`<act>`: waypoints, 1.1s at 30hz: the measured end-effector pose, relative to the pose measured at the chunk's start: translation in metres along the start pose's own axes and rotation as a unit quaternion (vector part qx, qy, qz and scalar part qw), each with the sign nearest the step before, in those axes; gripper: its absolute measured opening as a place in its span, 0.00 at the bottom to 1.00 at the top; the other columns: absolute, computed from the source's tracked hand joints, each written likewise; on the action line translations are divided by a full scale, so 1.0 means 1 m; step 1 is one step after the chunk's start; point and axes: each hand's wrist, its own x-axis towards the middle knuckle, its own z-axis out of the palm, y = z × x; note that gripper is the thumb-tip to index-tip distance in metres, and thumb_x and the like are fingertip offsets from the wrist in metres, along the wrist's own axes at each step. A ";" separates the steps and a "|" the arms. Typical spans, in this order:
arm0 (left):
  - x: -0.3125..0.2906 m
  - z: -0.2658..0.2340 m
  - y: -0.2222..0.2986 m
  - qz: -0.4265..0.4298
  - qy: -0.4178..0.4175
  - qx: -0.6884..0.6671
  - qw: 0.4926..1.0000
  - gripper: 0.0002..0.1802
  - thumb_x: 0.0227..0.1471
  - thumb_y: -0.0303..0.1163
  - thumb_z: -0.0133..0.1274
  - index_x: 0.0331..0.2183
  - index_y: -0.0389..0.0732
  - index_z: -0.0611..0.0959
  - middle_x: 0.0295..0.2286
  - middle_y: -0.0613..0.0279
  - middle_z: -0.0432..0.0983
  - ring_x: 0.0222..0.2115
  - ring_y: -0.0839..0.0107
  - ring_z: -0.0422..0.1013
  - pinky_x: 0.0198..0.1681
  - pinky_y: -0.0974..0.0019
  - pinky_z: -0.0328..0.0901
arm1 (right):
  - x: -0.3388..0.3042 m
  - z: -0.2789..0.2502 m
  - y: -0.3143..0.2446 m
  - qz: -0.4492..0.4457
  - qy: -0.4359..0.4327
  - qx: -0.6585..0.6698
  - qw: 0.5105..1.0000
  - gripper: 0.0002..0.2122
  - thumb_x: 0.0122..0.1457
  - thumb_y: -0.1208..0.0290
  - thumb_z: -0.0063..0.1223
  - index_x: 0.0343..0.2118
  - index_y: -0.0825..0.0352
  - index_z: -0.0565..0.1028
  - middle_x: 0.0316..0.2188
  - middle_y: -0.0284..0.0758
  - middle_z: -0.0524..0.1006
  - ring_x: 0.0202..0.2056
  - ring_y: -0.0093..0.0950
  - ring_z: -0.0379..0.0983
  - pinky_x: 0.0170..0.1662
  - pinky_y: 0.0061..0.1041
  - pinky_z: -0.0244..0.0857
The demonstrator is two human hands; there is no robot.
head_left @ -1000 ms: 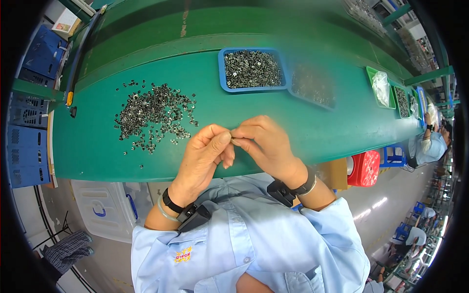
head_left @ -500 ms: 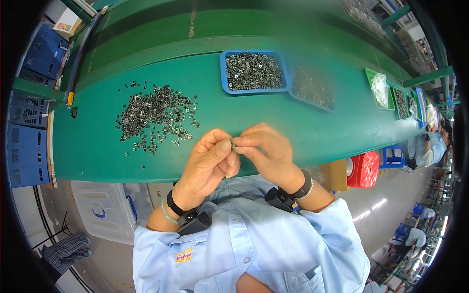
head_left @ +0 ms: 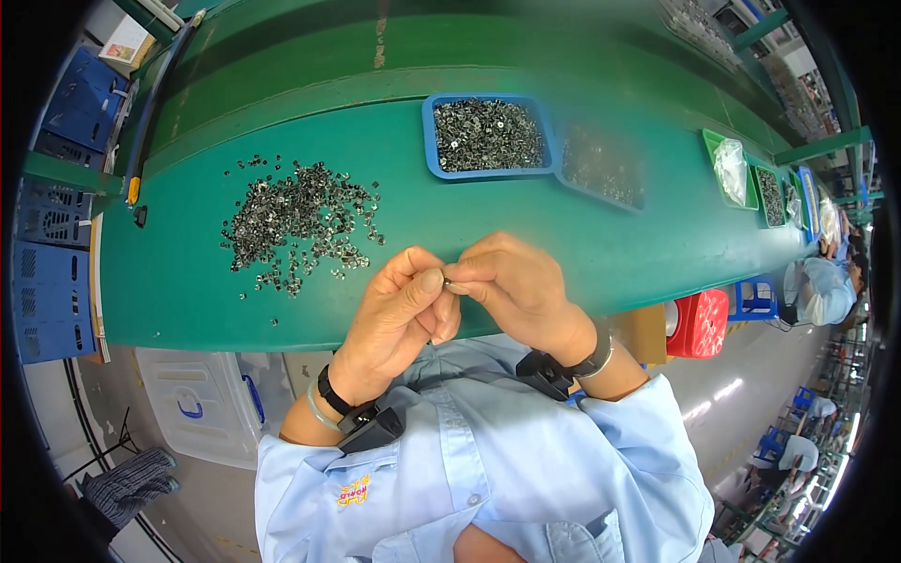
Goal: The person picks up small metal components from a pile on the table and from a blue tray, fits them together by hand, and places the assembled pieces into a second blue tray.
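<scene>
Green workbench (head_left: 526, 244) before me, my left hand (head_left: 399, 314) and right hand (head_left: 511, 286) pinch one tiny metal clip (head_left: 447, 280) together (mid-fitting, I judge); next needs a firm squeeze.

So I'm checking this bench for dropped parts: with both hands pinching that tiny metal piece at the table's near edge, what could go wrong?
The small metal part is pinched between fingertips of the left hand and right hand right over the near edge of the green table; a slip would likely send it into the lap or onto the floor. The loose pile of metal parts lies unboxed, so a forearm sweep could scatter it.
</scene>
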 end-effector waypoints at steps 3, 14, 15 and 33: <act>0.000 0.000 0.003 -0.006 0.011 0.032 0.999 0.11 0.58 0.38 0.48 0.31 0.41 0.72 0.16 0.65 0.67 0.14 0.76 0.61 0.17 0.70 0.55 | 0.000 0.000 0.002 -0.006 -0.004 -0.003 1.000 0.07 0.47 0.79 0.59 0.31 0.64 0.76 0.27 0.33 0.75 0.28 0.29 0.73 0.28 0.25 0.66; 0.003 0.008 0.008 -0.006 0.076 0.028 0.997 0.10 0.58 0.36 0.48 0.32 0.39 0.72 0.17 0.63 0.68 0.17 0.75 0.64 0.19 0.72 0.59 | -0.005 0.009 0.011 0.045 0.036 0.033 0.998 0.06 0.48 0.78 0.59 0.30 0.65 0.75 0.26 0.32 0.76 0.28 0.28 0.73 0.30 0.24 0.66; 0.002 0.009 0.008 -0.006 0.071 0.006 0.997 0.11 0.58 0.37 0.47 0.32 0.39 0.72 0.17 0.63 0.69 0.17 0.75 0.64 0.20 0.73 0.60 | -0.005 0.009 0.011 0.045 0.035 0.033 0.998 0.06 0.48 0.78 0.59 0.30 0.65 0.75 0.26 0.32 0.76 0.28 0.28 0.73 0.30 0.24 0.66; 0.000 -0.006 0.005 -0.033 0.017 -0.018 0.999 0.10 0.57 0.37 0.48 0.31 0.41 0.70 0.17 0.64 0.67 0.15 0.72 0.63 0.19 0.69 0.57 | -0.001 0.007 0.011 0.035 0.006 0.047 0.998 0.05 0.48 0.77 0.60 0.29 0.65 0.76 0.26 0.32 0.77 0.28 0.27 0.73 0.30 0.24 0.66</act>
